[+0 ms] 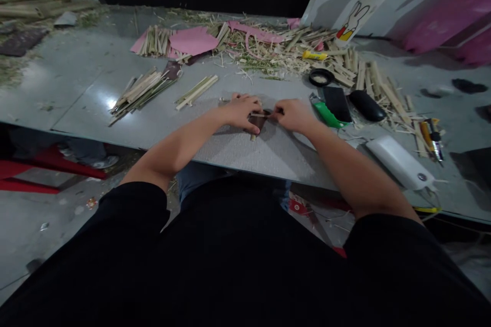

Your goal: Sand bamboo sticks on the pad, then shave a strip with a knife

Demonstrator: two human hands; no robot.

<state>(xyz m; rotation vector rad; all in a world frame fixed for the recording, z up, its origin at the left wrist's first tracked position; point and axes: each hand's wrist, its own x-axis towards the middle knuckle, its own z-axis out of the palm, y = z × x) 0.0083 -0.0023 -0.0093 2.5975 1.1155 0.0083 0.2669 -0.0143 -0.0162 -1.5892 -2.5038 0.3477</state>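
In the middle of the bench, my left hand (242, 111) lies with bent fingers over a small dark brown sheet (258, 121), thumb toward the near side. A thin bamboo strip (259, 115) runs from under its fingers toward my right hand (292, 114). My right hand is closed in a pinch at the right end of that strip; its fingertips are partly hidden. The end of a short bamboo piece (252, 137) sticks out below my left thumb. Several split bamboo sticks (197, 92) lie just to the left.
A bundle of thin sticks (143, 90) lies further left. Shavings (261, 56) and pink paper (194, 41) line the back. At right are a black tape roll (321, 77), a green object (330, 115), a black mouse-like object (367, 106) and a white power bank-like box (399, 162).
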